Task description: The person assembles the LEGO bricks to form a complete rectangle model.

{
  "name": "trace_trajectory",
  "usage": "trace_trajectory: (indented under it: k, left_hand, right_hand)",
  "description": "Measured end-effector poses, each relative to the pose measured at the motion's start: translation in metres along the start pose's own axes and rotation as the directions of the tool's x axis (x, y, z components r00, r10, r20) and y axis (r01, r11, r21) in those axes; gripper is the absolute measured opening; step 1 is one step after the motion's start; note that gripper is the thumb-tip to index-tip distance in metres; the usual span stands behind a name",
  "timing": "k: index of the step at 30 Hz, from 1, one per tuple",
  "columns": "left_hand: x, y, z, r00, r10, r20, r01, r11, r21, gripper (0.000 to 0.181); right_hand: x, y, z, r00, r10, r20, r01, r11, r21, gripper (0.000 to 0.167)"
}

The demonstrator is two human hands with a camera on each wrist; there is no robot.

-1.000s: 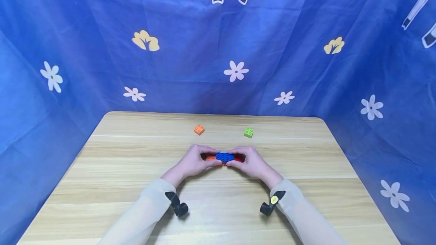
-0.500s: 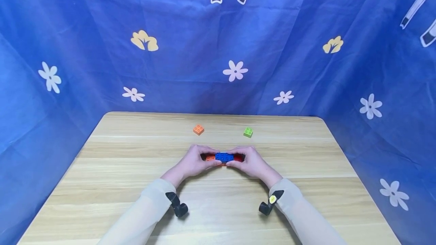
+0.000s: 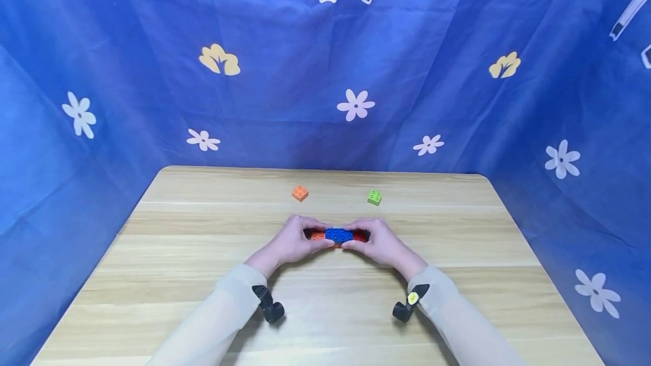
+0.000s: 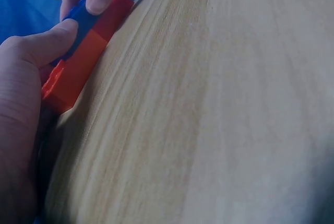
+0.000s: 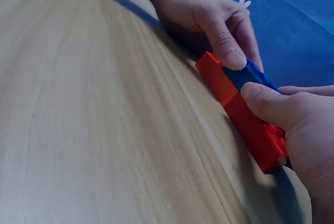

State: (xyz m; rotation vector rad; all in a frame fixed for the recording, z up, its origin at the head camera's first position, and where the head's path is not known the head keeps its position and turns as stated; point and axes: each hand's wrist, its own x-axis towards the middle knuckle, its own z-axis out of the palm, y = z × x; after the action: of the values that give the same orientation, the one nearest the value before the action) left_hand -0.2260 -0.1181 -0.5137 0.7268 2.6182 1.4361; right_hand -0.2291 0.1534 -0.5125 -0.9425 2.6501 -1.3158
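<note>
A blue toy building brick (image 3: 338, 235) sits across the tops of an orange brick (image 4: 83, 59) on the left and a red brick (image 5: 253, 130) on the right, bridging where they meet end to end. My left hand (image 3: 295, 240) pinches the blue brick's left part, thumb on the near side and fingers on the far side. On its right part, my right hand (image 3: 380, 241) grips in the same way. Both thumbs press close together on the blue brick's near face in the wrist views. My palms and fingers partly hide the outer ends of the lower bricks.
Beyond my hands on the wooden table (image 3: 325, 309) lie a small orange brick (image 3: 300, 193), to the left, and a small lime green brick (image 3: 374, 197), to the right. A blue patterned cloth (image 3: 285, 95) rises at the table's back and sides.
The head view has shifted slightly, so everything sits a little further right in it. My hands and the bricks keep the same places on the table.
</note>
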Motion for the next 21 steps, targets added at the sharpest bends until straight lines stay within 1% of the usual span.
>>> trace_trajectory:
  k: [4, 8, 14, 21]
  left_hand:
    - [0.0001, -0.0017, 0.0008, 1.000, -0.026, -0.007, 0.026, 1.000, -0.017, 0.044]
    - [-0.0013, -0.0035, 0.0020, 0.999, -0.035, -0.015, 0.034, 0.999, -0.033, 0.042]
    - [-0.0034, -0.0054, 0.0033, 0.998, -0.056, -0.024, 0.054, 0.997, -0.046, 0.044]
    - [-0.0036, -0.0033, 0.0033, 0.998, -0.052, -0.029, 0.050, 0.997, -0.050, 0.044]
  right_hand:
    - [0.0002, 0.0011, -0.0005, 1.000, -0.004, -0.006, 0.004, 1.000, -0.008, 0.039]
    - [0.0002, 0.0029, 0.0011, 1.000, -0.011, -0.010, 0.011, 1.000, -0.006, 0.039]
    - [0.0001, 0.0022, 0.0021, 1.000, 0.005, -0.009, -0.005, 1.000, 0.015, 0.039]
    - [-0.0003, -0.0014, -0.0009, 1.000, 0.015, -0.006, -0.015, 0.999, 0.036, 0.041]
